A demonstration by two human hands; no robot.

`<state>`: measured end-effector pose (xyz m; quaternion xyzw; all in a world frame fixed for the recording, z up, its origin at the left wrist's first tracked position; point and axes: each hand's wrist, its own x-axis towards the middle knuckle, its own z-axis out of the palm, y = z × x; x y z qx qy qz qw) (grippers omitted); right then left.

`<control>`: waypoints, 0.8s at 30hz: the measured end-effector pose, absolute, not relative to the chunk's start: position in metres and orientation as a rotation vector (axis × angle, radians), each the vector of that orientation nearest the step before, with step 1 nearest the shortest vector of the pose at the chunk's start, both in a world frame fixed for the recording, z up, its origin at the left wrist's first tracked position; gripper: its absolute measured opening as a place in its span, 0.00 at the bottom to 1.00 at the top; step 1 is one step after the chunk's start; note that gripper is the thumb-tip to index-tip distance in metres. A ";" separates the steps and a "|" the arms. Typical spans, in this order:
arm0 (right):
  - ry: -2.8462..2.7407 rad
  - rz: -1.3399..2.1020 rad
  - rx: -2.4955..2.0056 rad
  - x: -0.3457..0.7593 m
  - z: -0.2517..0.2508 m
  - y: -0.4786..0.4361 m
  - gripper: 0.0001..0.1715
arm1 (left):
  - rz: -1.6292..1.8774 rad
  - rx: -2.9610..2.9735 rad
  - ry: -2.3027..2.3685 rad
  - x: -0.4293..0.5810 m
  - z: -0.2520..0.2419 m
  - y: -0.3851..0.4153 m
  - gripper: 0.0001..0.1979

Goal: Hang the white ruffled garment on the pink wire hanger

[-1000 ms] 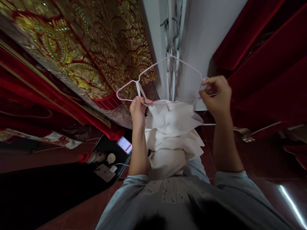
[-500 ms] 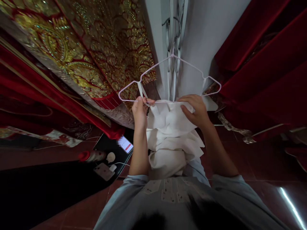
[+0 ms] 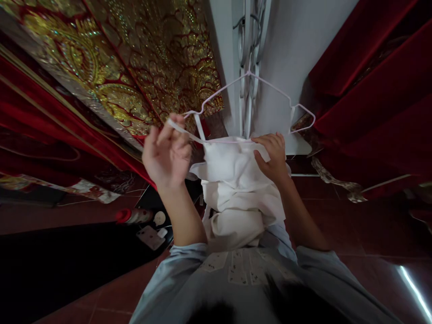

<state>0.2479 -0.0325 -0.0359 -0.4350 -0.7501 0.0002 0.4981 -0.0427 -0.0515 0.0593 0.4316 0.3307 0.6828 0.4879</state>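
A thin pink wire hanger (image 3: 270, 88) hangs from a metal hook (image 3: 249, 40) on the white wall. A white garment (image 3: 236, 189) hangs from it by narrow straps. My left hand (image 3: 167, 153) is raised at the hanger's left end, fingers pinched round the left strap (image 3: 184, 130). My right hand (image 3: 273, 157) grips the top edge of the white garment below the hanger's middle. The garment's lower folds drop in front of my chest.
A gold-embroidered red cloth (image 3: 135, 67) hangs at the upper left, dark red velvet drapes (image 3: 371, 90) at the right. On the floor at the left lie a red-capped bottle (image 3: 131, 216), a white phone (image 3: 150, 237) and a small white charger (image 3: 162, 232).
My left hand rose from the hanger's lower bar to its left end and pinched the strap. My right hand went from the hanger's right end down to the garment's top edge.
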 end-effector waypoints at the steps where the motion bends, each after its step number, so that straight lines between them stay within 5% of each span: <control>1: -1.814 -0.004 -1.047 0.250 -0.035 -0.032 0.16 | 1.770 0.980 0.799 -0.047 0.059 -0.047 0.21; 5: -1.812 -0.030 -1.078 0.254 -0.034 -0.034 0.17 | 2.008 0.783 0.991 -0.042 0.031 -0.037 0.08; 10: -1.839 -0.012 -1.025 0.249 -0.024 -0.043 0.19 | 1.576 0.914 0.867 0.001 0.014 -0.045 0.14; 17: -1.253 0.015 -1.100 0.287 -0.005 -0.035 0.18 | 1.659 0.989 0.786 0.028 0.016 -0.041 0.19; 24: -1.370 0.246 -1.222 0.300 0.007 -0.006 0.15 | 1.671 1.007 0.759 0.033 0.009 -0.042 0.20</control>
